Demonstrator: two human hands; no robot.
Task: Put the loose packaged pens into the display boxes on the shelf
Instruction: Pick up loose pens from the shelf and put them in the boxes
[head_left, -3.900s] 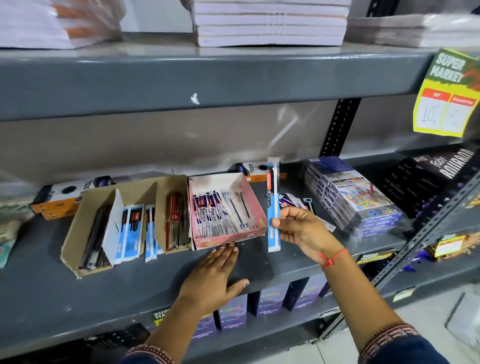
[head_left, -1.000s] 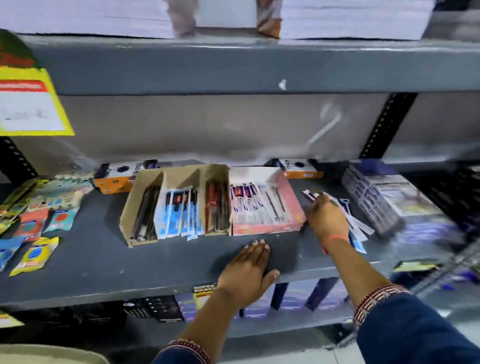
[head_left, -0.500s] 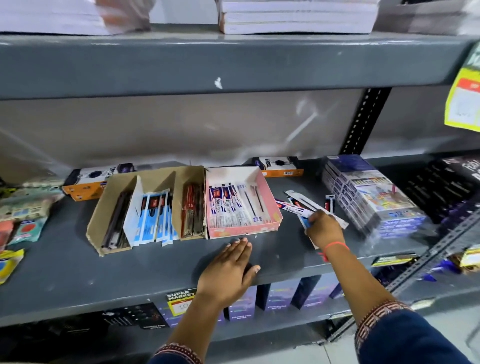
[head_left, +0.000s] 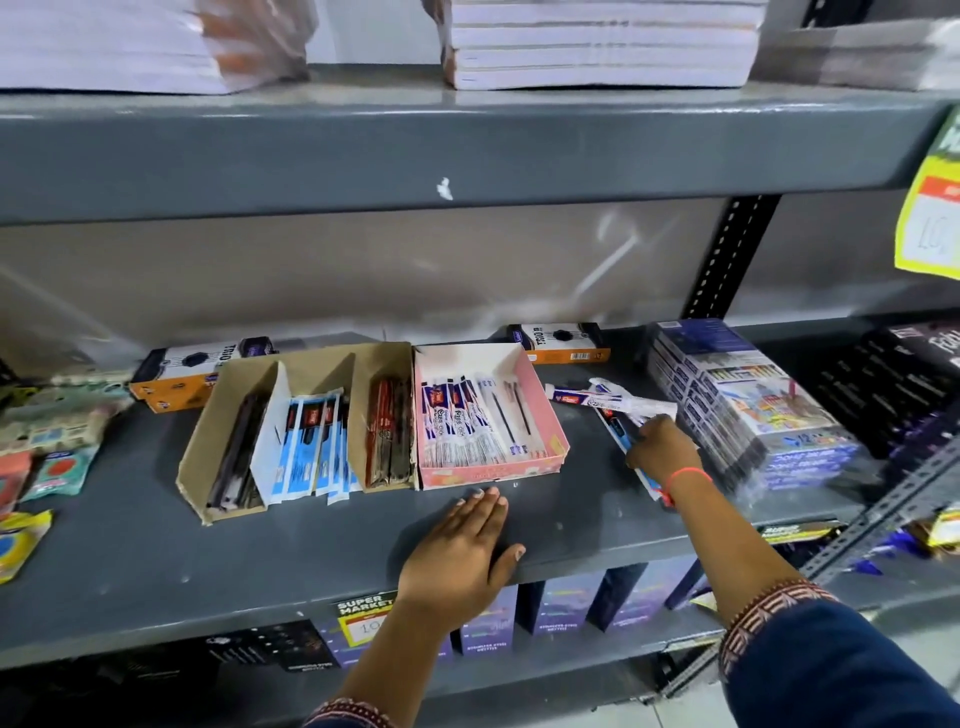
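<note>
Cardboard display boxes of flat pen packets

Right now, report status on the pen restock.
Left hand flat on grey metal shelf, empty. Right hand on loose packaged pens, grip unclear. Pink cardboard display box part-filled. Nothing blocking.

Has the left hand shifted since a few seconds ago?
No. The left hand lies flat on the shelf's front edge, just before the pink display box, as earlier; only the camera has swung.
</note>
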